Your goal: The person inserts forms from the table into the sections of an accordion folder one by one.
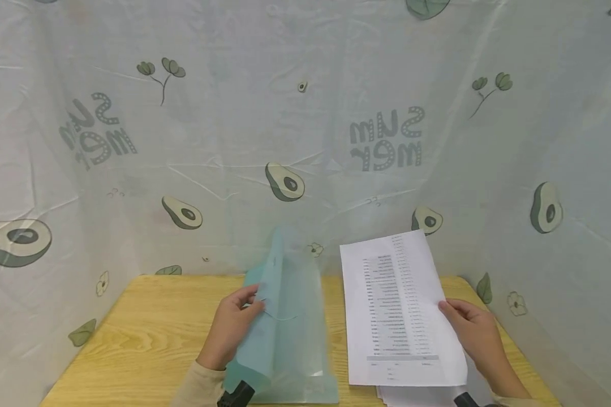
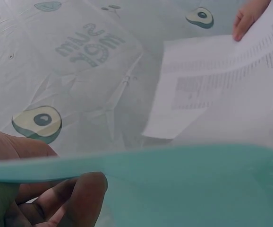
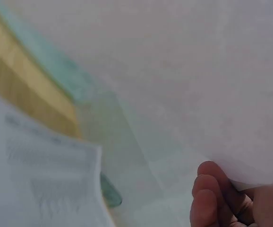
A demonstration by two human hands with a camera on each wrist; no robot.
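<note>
A translucent blue-green plastic folder (image 1: 305,322) lies on the table with its cover (image 1: 266,333) lifted. My left hand (image 1: 232,323) pinches that cover by its left edge; in the left wrist view the thumb and fingers sit on either side of the cover (image 2: 188,184). A thin string-like line crosses the cover near the fingertips. To the right, a printed sheet (image 1: 392,316) is raised, its right edge pinched by my right hand (image 1: 476,333). Beneath it, more papers (image 1: 422,397) show at the bottom. In the right wrist view another printed sheet (image 3: 46,175) lies lower left.
The wooden table (image 1: 158,316) extends left of the folder, and a strip of it shows between folder and sheet. A pale curtain (image 1: 234,113) printed with avocados encloses the back and both sides. Dark wrist-camera mounts show at the bottom edge.
</note>
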